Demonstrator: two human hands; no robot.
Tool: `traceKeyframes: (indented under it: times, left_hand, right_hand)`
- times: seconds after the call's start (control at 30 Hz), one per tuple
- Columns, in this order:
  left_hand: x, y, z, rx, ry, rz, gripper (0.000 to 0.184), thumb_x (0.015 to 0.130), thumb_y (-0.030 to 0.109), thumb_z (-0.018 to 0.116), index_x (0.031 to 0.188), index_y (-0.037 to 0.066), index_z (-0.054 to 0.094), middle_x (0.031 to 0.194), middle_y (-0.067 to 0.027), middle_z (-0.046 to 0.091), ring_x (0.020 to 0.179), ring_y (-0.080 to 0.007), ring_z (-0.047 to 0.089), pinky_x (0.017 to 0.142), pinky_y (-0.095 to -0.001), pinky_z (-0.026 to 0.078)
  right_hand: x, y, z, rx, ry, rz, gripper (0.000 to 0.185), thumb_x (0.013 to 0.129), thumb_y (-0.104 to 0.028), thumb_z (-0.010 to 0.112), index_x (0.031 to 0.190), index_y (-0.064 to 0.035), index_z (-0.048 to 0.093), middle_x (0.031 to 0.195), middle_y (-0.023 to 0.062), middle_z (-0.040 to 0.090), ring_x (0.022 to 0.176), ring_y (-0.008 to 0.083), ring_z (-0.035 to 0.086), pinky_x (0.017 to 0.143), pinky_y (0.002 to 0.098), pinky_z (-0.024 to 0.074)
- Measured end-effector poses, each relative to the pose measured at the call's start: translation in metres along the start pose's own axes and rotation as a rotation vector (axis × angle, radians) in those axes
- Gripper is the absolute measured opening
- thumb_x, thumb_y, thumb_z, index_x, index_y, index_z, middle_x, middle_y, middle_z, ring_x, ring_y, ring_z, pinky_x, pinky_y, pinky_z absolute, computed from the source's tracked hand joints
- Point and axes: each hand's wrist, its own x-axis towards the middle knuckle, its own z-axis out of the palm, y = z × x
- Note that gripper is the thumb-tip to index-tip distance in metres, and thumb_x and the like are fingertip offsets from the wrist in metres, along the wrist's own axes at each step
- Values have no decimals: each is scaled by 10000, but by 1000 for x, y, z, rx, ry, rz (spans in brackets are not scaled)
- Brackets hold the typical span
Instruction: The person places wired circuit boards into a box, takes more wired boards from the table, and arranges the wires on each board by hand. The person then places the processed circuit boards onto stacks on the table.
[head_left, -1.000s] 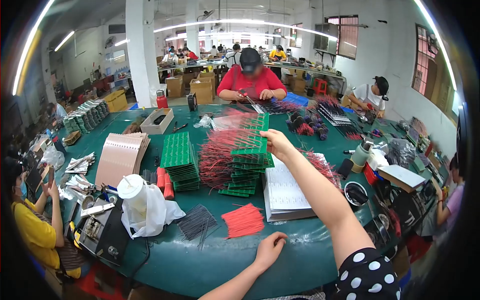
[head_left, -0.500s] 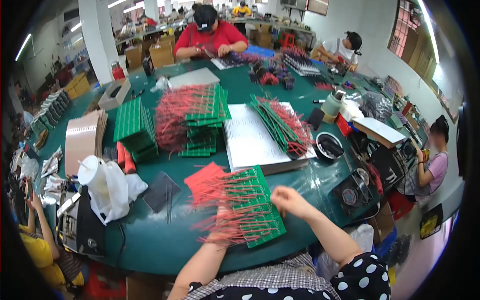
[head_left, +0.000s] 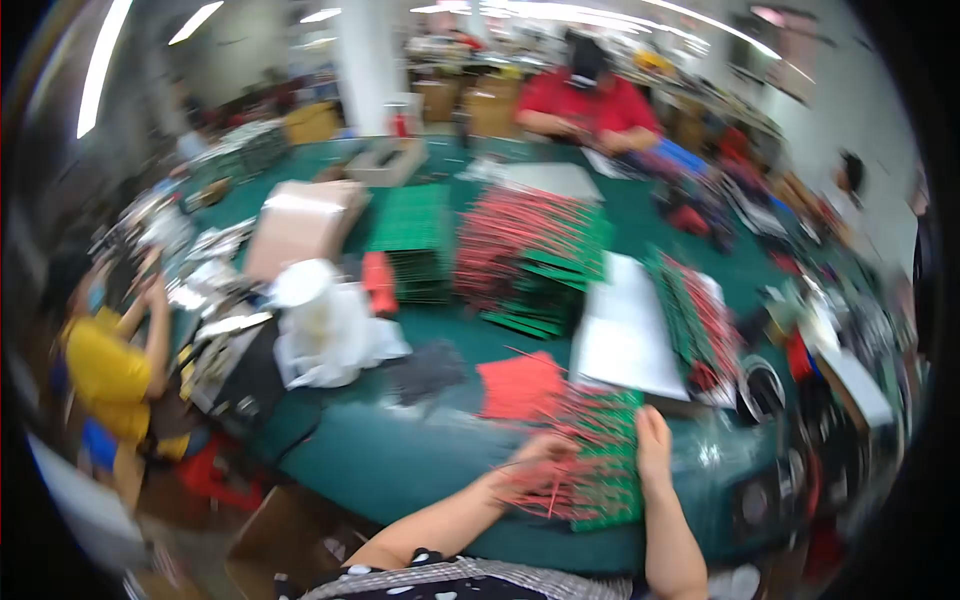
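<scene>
A green circuit board panel [head_left: 612, 490] lies near the table's front edge, with many red wires [head_left: 545, 492] sticking out to its left. My left hand [head_left: 543, 452] is among these wires, its fingers curled in and partly covered by them. At the board's right edge, my right hand [head_left: 653, 445] points away from me, fingers together and gripping that edge. A red sheet [head_left: 520, 385] lies just beyond the wires. The view is smeared by motion, so finger detail is soft.
Behind stand a stack of wired boards [head_left: 530, 250], a stack of bare green boards [head_left: 412, 245] and a white paper pad [head_left: 625, 335] with more wired boards. A white cup in a plastic bag [head_left: 325, 320] stands left. Co-workers sit across [head_left: 590, 100] and at left [head_left: 110, 360].
The head view has swung left, so the table appears shifted right. My right hand has moved from beside the board onto its right edge. My left hand stays at the wires.
</scene>
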Motion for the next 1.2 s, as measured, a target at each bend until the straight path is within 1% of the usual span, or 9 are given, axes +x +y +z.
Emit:
traceKeyframes:
  times: [0.07,0.13,0.33,0.4,0.53,0.8,1.0,1.07,1.2]
  left_hand:
    - [11,-10,-27,-76,-104,-13,318,781,99,570,1087,42,505,899,-27,576,912,-119,566,764,-280,478]
    - [-17,12,40,76,-147,257,294,778,85,579,1066,40,536,916,-25,595,815,-102,572,728,-262,473]
    - [7,-13,4,328,-30,141,339,716,-3,618,1050,8,558,973,-46,606,849,-114,563,745,-245,469]
    - [5,-16,10,274,-29,177,254,669,3,650,920,9,610,776,-46,627,651,-114,590,564,-254,480]
    - [-13,-3,26,210,-27,61,228,650,-2,655,874,4,609,727,-49,619,594,-120,580,521,-254,468]
    - [-1,-9,23,472,32,226,107,580,-60,573,646,21,549,585,-11,531,505,-83,488,421,-245,368]
    - [-23,-4,45,285,86,346,110,622,-28,635,706,11,575,639,-21,567,539,-97,522,463,-248,409]
    - [2,-11,16,343,-39,128,118,624,-31,636,722,10,586,640,-25,579,539,-102,533,480,-255,418]
    - [7,-13,14,319,-36,215,105,625,-34,635,703,15,584,610,-23,569,522,-98,528,466,-254,410]
  right_hand:
    - [2,9,-9,-16,-7,30,186,896,-186,458,891,-13,528,797,-19,515,746,61,443,672,207,373]
    - [2,16,-4,117,165,45,200,899,-188,445,909,-14,543,790,-6,526,737,65,459,667,217,388]
    - [3,37,-30,69,-306,58,337,913,-285,422,1056,6,514,982,69,575,882,123,536,801,257,430]
    - [-9,-1,-9,-193,-193,204,442,898,-356,434,1079,38,520,1071,130,528,941,185,484,799,301,402]
    - [-8,10,-12,-337,-74,135,409,906,-303,427,1096,49,513,1033,126,566,876,188,523,775,292,421]
    - [-11,-13,1,-174,-158,234,397,910,-311,418,1027,41,559,950,101,596,819,158,541,727,266,438]
    - [-12,-17,4,-2,-230,273,388,908,-303,428,1024,43,558,936,95,597,801,151,545,704,264,446]
    - [-14,-20,5,72,-224,327,362,906,-282,437,1000,44,563,914,90,598,786,138,543,688,252,445]
    - [-11,-2,-1,186,-318,325,375,914,-308,405,1016,23,547,936,81,592,802,132,550,706,257,454]
